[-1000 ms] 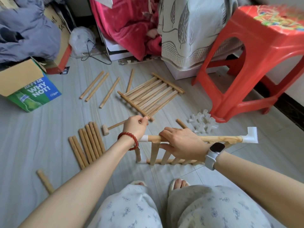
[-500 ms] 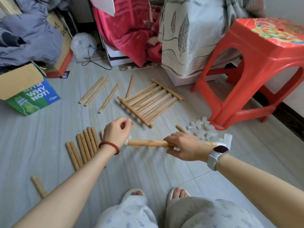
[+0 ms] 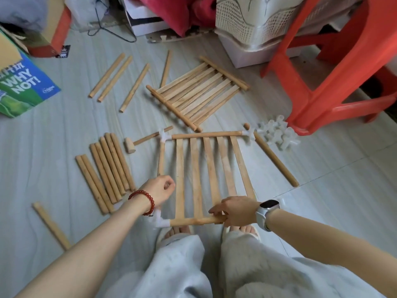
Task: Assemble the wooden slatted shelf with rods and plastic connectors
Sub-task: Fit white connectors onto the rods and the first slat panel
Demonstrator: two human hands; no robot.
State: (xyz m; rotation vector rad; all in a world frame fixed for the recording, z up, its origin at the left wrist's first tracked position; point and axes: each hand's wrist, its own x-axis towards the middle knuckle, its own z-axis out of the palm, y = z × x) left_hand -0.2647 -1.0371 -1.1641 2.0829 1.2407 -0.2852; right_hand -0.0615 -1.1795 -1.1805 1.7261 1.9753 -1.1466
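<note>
A wooden slatted panel (image 3: pixel 211 166) lies flat on the floor in front of my feet. White plastic connectors sit on its far-left corner (image 3: pixel 163 137), far-right corner (image 3: pixel 248 134) and near-left corner (image 3: pixel 160 220). A side rod (image 3: pixel 161 158) runs down from the far-left connector along the panel's left edge. My left hand (image 3: pixel 160 189) is curled around that rod's near end. My right hand (image 3: pixel 236 211) grips the panel's near rail (image 3: pixel 193 221). A second slatted panel (image 3: pixel 199 91) lies farther away.
A pile of spare white connectors (image 3: pixel 277 134) sits by the red stool (image 3: pixel 335 67). A small wooden mallet (image 3: pixel 131 145), a bundle of short rods (image 3: pixel 107 168), long rods (image 3: pixel 111 76) and a loose rod (image 3: pixel 272 155) lie around. A cardboard box (image 3: pixel 23 89) stands at left.
The panel, held up edge-on in both hands before, now lies flat on the floor. My left hand has moved from the rail's end connector to the side rod.
</note>
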